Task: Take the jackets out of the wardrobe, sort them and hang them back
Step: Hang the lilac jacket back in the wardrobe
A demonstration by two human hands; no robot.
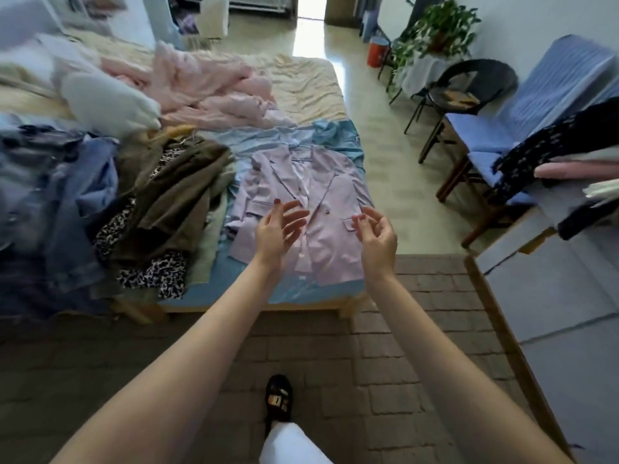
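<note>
A lilac jacket (335, 202) lies flat and face up on the near right corner of the bed (308, 82), on top of a light blue garment (274, 139); a hanger (301, 152) sits at its collar. My left hand (278, 229) hovers over the jacket's lower front, fingers spread, holding nothing. My right hand (376, 236) hovers over the jacket's right pocket with curled, parted fingers, also holding nothing. To the left lie a brown jacket (174, 192) over a leopard-print piece (157, 269), a blue denim pile (57, 202), a white jacket (110, 105) and pink garments (207, 85).
A blue cushioned wooden chair (502, 135) stands right of the bed, with dark and pink clothes (562, 152) draped beside it. A black wicker chair (469, 88) and a potted plant (438, 28) stand further back. A grey cabinet surface (552, 296) is at my right. My foot (278, 400) stands on brick-pattern floor.
</note>
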